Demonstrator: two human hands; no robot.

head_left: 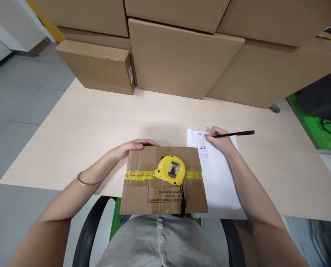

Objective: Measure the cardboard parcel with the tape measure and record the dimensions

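Step looks like note-writing: right hand fingers clenched on pen, tip on sheet top. Left hand flat, released, on box far corner. Tape measure lies on box, at near edge of surface. Next stroke needs the sheet kept still.

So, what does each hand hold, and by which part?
The right hand holds a black pen near its tip. The left hand only rests on the small box at its far edge.

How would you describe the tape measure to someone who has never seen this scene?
On the pale table, nearest the person, lies a small taped cardboard box that the left hand touches. The tape measure sits on top: round, bright yellow, metal clip up, unlike the brown boxes behind.
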